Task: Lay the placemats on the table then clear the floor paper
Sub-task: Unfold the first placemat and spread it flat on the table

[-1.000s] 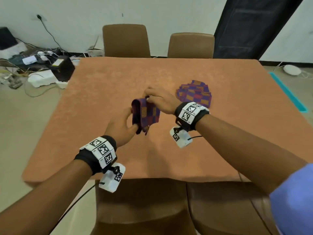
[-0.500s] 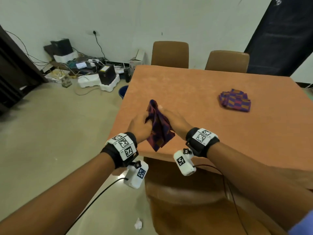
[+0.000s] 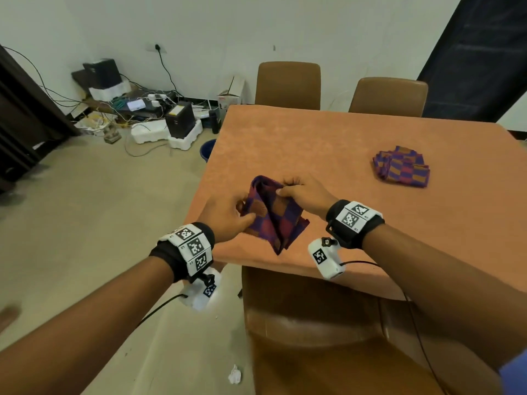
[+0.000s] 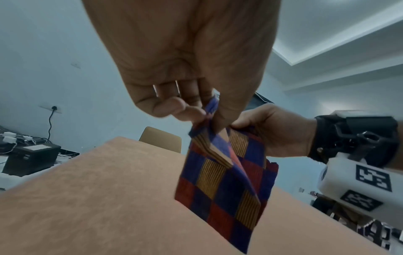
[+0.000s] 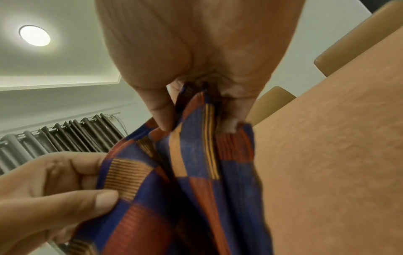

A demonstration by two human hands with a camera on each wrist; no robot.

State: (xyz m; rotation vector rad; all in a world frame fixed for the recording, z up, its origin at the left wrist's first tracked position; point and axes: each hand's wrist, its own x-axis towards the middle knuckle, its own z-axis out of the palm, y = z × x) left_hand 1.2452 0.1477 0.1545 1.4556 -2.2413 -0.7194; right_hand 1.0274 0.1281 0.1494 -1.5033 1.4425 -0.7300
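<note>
No legible words or numbers are found. Only black-and-white square code markers are seen on the wristbands [image 3: 355,218] and wrist camera housings [image 3: 326,259], behind the fingers; small characters beside them are blurred.

My left hand [image 3: 228,215] and right hand [image 3: 302,195] each grip the folded checkered placemat [image 3: 273,215] above the desk [image 3: 313,143] corner. More folded placemats [image 3: 402,166] lie well apart on it. A crumpled paper [image 3: 234,374] sits on the floor.

A folded placemat [image 3: 272,215] hangs over the table's [image 3: 313,143] near-left corner; the placemat stack [image 3: 402,166] lies far right; crumpled paper [image 3: 234,374] lies on the floor [image 3: 85,223] below.
</note>
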